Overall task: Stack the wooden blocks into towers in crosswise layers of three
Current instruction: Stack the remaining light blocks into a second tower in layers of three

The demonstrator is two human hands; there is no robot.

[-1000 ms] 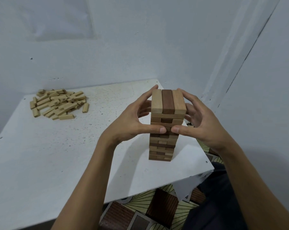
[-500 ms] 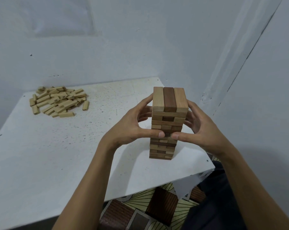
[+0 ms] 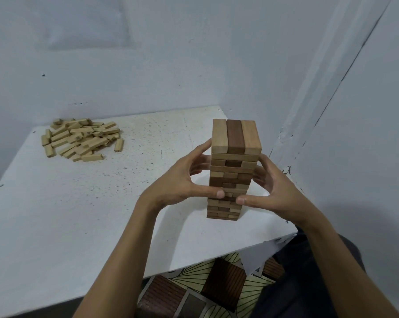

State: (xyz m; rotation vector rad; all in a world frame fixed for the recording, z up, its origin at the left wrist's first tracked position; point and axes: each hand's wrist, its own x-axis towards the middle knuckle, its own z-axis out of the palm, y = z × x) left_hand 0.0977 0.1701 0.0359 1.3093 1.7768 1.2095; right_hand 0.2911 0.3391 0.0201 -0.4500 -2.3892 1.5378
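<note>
The tower (image 3: 234,171) stands near the right front corner of the surface (image 3: 102,214), left hand (image 3: 180,184) and right hand (image 3: 278,191) cupping its middle, fingers (image 3: 200,152) curled round the sides, thumbs (image 3: 207,193) on the front. An uneven squeeze (it is tall) could shear a layer and topple it.

Single head-worn wide-angle view; faces forward and down over table (image 3: 67,226); tower (image 3: 235,138) near, centre-right.
</note>
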